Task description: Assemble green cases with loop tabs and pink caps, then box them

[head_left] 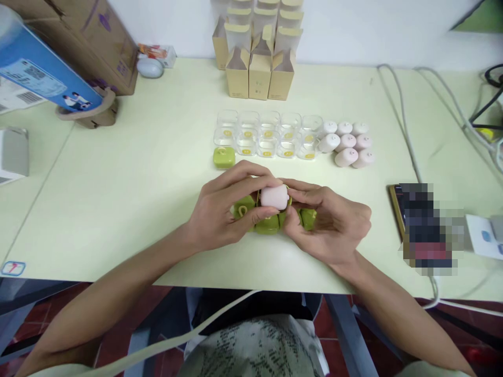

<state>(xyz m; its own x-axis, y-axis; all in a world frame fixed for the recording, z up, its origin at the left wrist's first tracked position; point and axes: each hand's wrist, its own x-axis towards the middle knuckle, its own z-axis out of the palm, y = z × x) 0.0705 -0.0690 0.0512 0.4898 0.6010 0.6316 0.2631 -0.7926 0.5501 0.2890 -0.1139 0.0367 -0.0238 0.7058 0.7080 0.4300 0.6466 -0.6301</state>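
Note:
Between the fingers of both hands is a small pale pink rounded piece [274, 198], with green edges showing around it like a green case. My left hand [226, 207] pinches it from the left, thumb below and fingers above. From the right, my right hand [328, 220] grips the green edge with thumb and fingers. Beneath the hands lie several green cases [268, 224], partly hidden by the fingers. A single green case [224, 157] with a pale loop mark sits just beyond my left hand.
Two rows of clear plastic holders [269, 135] with yellow labels stand ahead. Several pale pink pieces [348, 142] are grouped right of them. Open cardboard boxes [260, 78] stand by the wall. A phone [424, 225] with a cable lies right; a blue roll [43, 68] leans at left.

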